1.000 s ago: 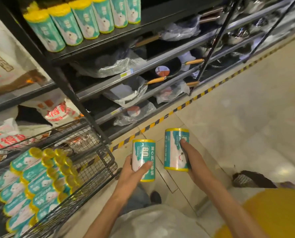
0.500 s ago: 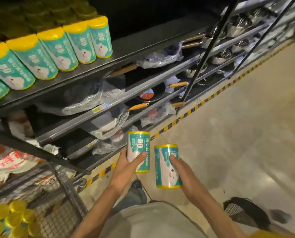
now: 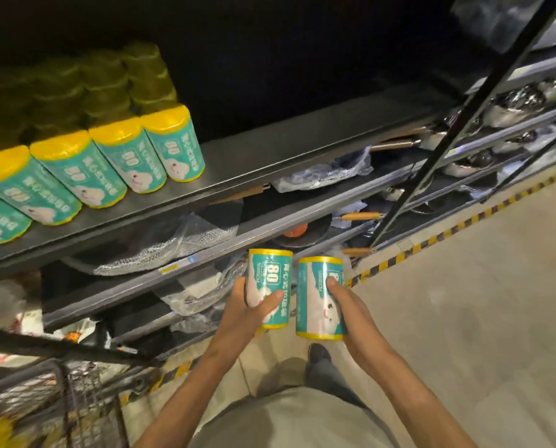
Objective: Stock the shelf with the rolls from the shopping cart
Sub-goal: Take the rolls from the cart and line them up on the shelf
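I hold two teal rolls with yellow ends upright in front of me, side by side. My left hand (image 3: 249, 310) grips the left roll (image 3: 272, 279); my right hand (image 3: 346, 305) grips the right roll (image 3: 315, 292). Both are below the front edge of the dark metal shelf (image 3: 270, 156). On that shelf, at the left, stands a row of several identical rolls (image 3: 121, 156), with more behind them in shadow. The shelf's right part is bare. The wire shopping cart (image 3: 60, 399) shows at the bottom left, with yellow roll ends just visible at the frame's corner.
Lower shelves (image 3: 270, 221) hold pans with wooden handles wrapped in plastic. A black slanted upright (image 3: 457, 124) divides the shelving at the right. Yellow-black tape (image 3: 432, 240) marks the floor edge. Pale tiled floor (image 3: 480, 318) spreads to the right.
My view has swung up and left toward the shelf; the cart has slid to the bottom corner. Both hands keep their rolls and have risen a little toward the shelf.
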